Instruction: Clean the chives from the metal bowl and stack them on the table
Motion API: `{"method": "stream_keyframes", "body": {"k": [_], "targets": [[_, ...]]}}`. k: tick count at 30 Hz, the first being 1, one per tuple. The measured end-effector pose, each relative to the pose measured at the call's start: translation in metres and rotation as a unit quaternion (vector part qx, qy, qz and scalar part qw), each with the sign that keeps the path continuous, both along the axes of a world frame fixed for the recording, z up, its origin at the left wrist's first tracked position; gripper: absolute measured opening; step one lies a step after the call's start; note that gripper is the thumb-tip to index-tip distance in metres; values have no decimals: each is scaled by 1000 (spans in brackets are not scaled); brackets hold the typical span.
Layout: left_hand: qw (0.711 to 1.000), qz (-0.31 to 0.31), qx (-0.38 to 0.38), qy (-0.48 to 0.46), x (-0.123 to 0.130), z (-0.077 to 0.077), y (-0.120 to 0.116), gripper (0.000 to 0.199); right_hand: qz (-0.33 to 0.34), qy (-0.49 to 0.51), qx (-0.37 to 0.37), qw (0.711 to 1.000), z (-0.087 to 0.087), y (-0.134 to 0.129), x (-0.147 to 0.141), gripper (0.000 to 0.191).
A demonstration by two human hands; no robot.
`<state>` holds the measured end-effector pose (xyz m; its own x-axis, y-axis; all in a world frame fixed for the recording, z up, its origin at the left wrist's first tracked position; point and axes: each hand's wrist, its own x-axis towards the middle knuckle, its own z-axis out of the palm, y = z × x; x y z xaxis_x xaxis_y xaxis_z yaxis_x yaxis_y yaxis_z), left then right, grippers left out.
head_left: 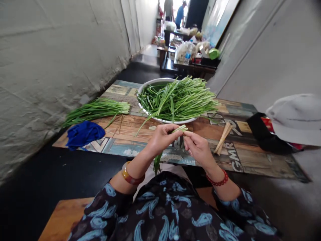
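My left hand (pixel 164 138) is closed around a small bunch of garlic chives (pixel 181 128). Their pale cut ends stick out past the thumb, and green leaves hang down under the wrist. Fingers pinched, my right hand (pixel 199 149) meets the bunch at its cut ends; what it grips is too small to make out. Just beyond both hands, a white basin (pixel 164 121) is heaped with more garlic chives (pixel 185 98). Right of my right hand lies a bundle of thin wooden skewers (pixel 223 138).
On the left of the wooden table (pixel 127 125) lie another pile of chives (pixel 100 109) and a blue cloth (pixel 85 134). A pale cap (pixel 298 117) rests on a black item at the right. Farther back stand cluttered tables (pixel 195 67) and two people (pixel 180 15).
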<state>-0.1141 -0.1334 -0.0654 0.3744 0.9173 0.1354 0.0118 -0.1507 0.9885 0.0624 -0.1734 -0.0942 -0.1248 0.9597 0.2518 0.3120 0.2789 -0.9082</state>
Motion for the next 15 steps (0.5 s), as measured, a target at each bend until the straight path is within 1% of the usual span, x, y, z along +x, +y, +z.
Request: {"method": "stream_keyframes", "body": {"k": [2,5,7,11,15], "targets": [[1000,-3,1,2,-3,4,0,37,-5,7,-1,1000,0,2,-3,33],[1000,4,23,15,-4,9,0,46,4,18,3,1000,-1,4,-5,30],[999,12,37,27,0,11,3,46,8,28,5,1000,-3,6,-2,30],[997,14,49,59,16,13,11,43,12,65,-14,998,-5,17,7,24],[995,0,54,89,34,16,25,40,0,106,-25,994,-3,37,18,25]]}}
